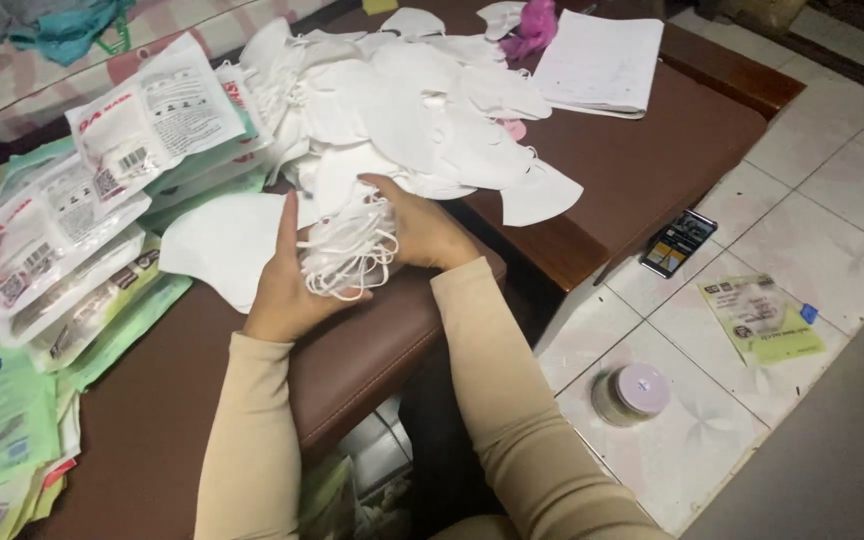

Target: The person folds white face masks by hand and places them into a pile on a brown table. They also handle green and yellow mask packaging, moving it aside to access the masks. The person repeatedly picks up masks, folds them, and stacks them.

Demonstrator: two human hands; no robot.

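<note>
My left hand (287, 285) and my right hand (422, 228) together clasp a stack of white face masks (347, 250), its ear loops bunched between my palms. The stack is held edge-on just above a brown padded seat (352, 350). A single flat white mask (222, 240) lies under my left hand. Behind my hands a big loose heap of white masks (412, 100) covers the brown table (642, 160). Both arms wear beige sleeves.
Sealed mask packets, white and green (82, 210), pile up at the left. A white sheet of paper (602, 60) and a pink item (534, 25) lie at the far table end. On the tiled floor sit a phone (679, 243), a green packet (760, 318) and a round jar (632, 392).
</note>
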